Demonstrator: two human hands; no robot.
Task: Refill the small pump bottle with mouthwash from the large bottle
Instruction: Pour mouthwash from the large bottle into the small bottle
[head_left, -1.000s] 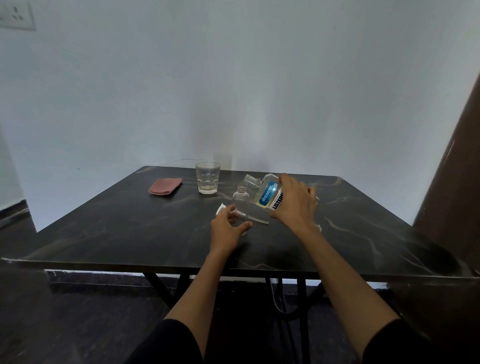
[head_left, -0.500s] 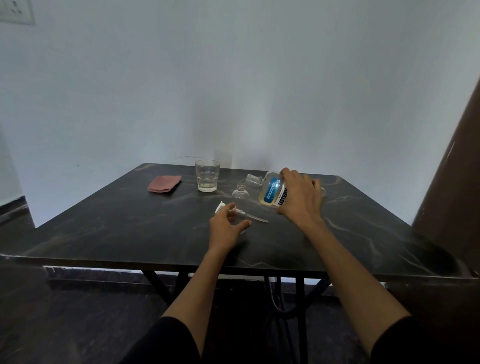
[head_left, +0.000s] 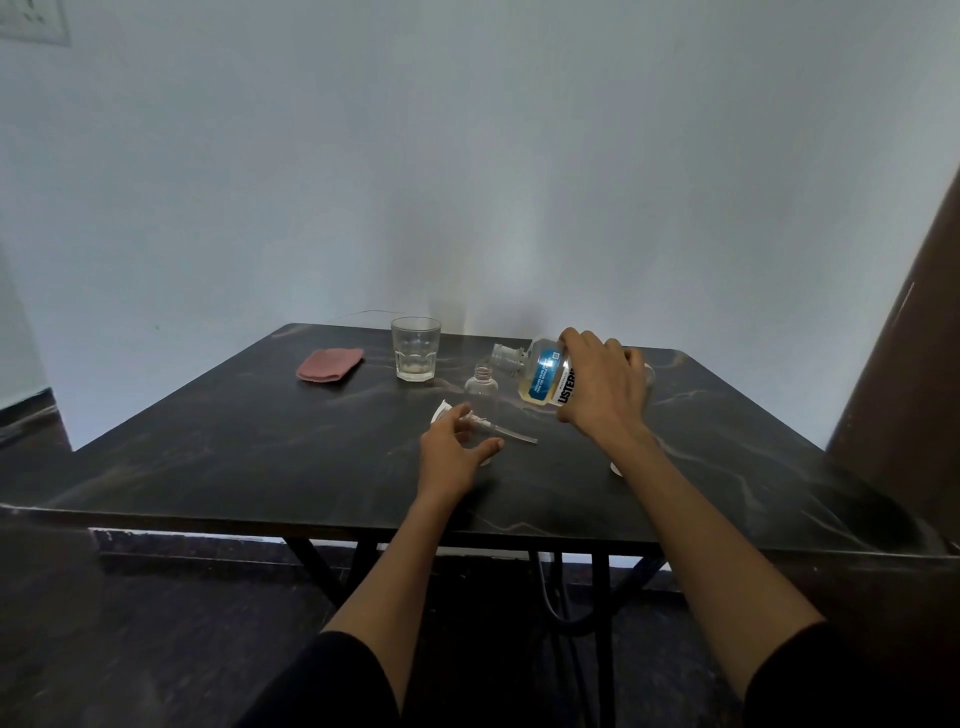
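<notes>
Two hands are sharing my refill: my right hand (head_left: 602, 389) is gripping the tipped Listerine bottle (head_left: 545, 376), neck toward the open small bottle (head_left: 482, 400) mid-tabletop, while my left hand (head_left: 452, 452), fingers loosely curled, is steadying its base.

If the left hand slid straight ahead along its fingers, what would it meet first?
Most likely the small clear bottle standing open just past the fingertips of the left hand. The detached pump head with its tube lies by the fingers; depth from this single view is uncertain.
</notes>
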